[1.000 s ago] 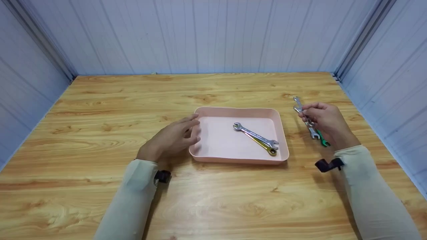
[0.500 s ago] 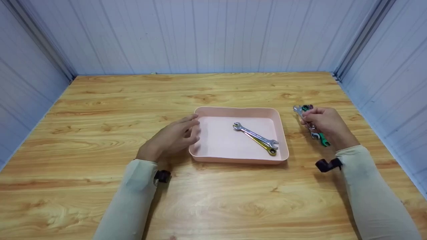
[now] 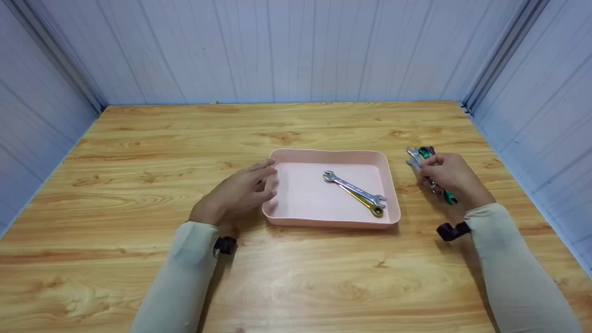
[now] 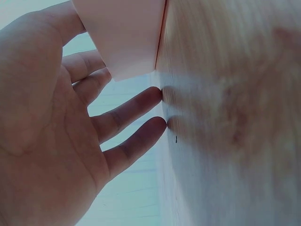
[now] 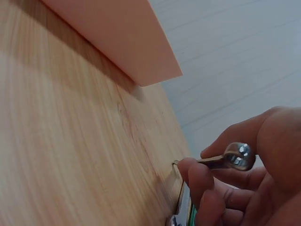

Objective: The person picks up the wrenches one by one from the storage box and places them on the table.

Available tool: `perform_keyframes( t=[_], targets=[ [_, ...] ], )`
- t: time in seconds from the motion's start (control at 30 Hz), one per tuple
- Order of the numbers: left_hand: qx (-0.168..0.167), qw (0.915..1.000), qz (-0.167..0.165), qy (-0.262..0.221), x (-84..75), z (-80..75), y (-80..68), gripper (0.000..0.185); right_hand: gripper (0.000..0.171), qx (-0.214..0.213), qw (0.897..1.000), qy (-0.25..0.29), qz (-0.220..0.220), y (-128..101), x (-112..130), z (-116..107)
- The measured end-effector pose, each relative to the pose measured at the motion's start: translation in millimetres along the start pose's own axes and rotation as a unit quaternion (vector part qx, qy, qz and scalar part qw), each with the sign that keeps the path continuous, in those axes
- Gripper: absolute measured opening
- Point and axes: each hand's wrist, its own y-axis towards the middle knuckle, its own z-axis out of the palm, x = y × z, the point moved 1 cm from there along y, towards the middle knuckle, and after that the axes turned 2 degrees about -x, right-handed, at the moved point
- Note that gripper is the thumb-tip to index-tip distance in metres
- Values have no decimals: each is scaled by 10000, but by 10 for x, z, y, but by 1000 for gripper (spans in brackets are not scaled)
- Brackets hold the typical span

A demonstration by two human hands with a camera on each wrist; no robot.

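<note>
Two wrenches [image 3: 355, 192] in pink tray [image 3: 333, 220], right hand [image 3: 451, 178] holding wrench bundle [image 3: 423, 157]

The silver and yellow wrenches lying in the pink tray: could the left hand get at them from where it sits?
Probably yes. The left hand rests open at the pink tray's left rim, and bare tray floor lies between it and the wrenches.

— Can you count the wrenches [image 3: 428, 172] under that right hand [image 3: 448, 178]?

— No, the fingers cover their middles; only ends poke out.

— And the yellow wrench [image 3: 365, 202] in the tray [image 3: 323, 219]?

— Half hidden under the silver wrench [image 3: 354, 187]. The wrist views crop the tray to 1 corner.
</note>
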Motion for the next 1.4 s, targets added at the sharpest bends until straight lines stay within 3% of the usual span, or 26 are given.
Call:
perform_keyframes(
  t=[0.4,0.6,0.8,1.4],
  targets=[
    [-57,9999,25,-86,-1,8,-9,46,38,78,9929,-1164,212,29,-19,57],
    [-30,10000,-36,-50,-2,4,-16,50,35,62,9827,-1850,90,18,10,68],
    [-40,10000,-31,-62,0,8,-6,50,32,-34,9658,-2584,-205,-24,19,55],
    [-2,10000,-80,15,7,20,7,53,25,-176,9551,-2929,-406,-70,2,80]
  ],
)
